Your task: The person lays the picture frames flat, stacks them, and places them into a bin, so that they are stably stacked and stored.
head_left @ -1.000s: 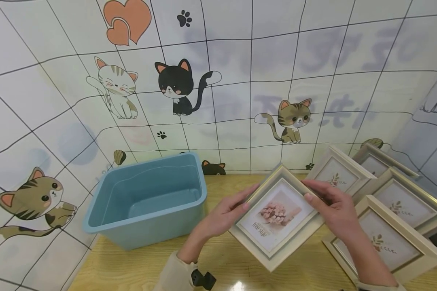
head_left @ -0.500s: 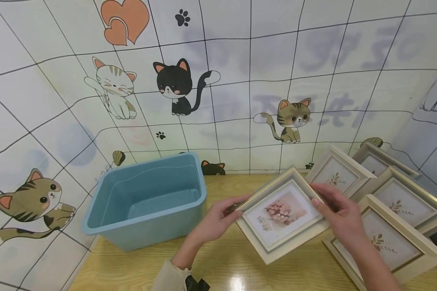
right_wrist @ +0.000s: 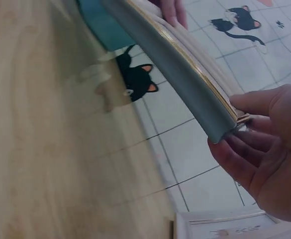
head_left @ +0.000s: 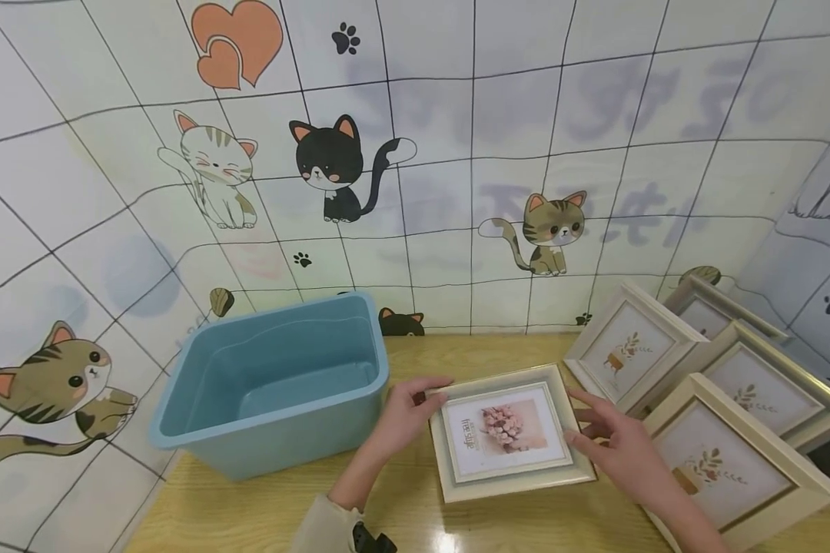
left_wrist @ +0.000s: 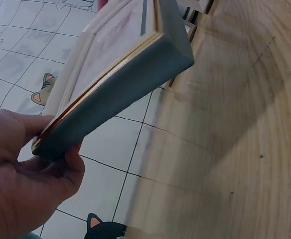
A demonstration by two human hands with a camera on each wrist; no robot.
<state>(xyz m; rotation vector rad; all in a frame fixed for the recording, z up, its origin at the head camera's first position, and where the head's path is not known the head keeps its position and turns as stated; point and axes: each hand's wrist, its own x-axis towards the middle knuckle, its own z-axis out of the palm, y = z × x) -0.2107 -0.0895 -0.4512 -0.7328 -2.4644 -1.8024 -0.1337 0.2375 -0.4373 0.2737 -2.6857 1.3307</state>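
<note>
Between the two hands is a cream picture frame (head_left: 503,432) with a gold edge; its print shows pink flowers and the words "free style". The left hand (head_left: 403,418) pinches its left end, thumb on the front and fingers curled beneath, as the left wrist view shows. At the other end the right hand (head_left: 612,438) holds it with the thumb on the front edge and fingers behind. In both wrist views the grey-blue side of the picture frame (left_wrist: 110,92) faces the camera, raised off the wooden table (right_wrist: 46,149).
A blue plastic bin (head_left: 270,430) stands on the table to the left, nothing seen inside. Several cream frames with plant prints, among them a front frame (head_left: 733,468) and a back-left frame (head_left: 629,349), stand at the right. A cat-patterned wall covering (head_left: 443,192) rises behind.
The picture frame has turned from a tilted diamond to nearly level sideways, and its far corner has come down. Both hands have kept hold of it and shifted with it.
</note>
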